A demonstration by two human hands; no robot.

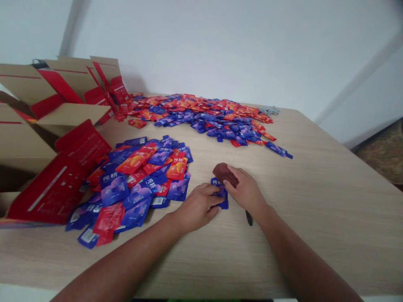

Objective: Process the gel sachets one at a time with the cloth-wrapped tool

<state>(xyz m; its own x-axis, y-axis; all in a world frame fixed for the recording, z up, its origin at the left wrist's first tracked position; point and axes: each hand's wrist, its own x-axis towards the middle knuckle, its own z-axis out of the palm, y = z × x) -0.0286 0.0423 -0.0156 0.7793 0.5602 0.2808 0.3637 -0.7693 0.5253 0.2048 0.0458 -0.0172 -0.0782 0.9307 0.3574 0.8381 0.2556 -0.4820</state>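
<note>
A single blue sachet (223, 201) lies on the wooden table (315, 218) in front of me. My left hand (197, 206) rests on it, fingers curled, pinning its left edge. My right hand (246, 193) is closed around a dark brown rounded object (223, 172) set against the top of the same sachet. A thin black tip (249, 218) pokes out under my right wrist; I cannot tell what it belongs to.
A near pile of blue and red sachets (138, 180) lies to the left. A larger pile (208, 115) spreads across the back of the table. Open cardboard boxes with red flaps (53, 138) stand at the left. A small grey object (269, 110) sits behind the far pile.
</note>
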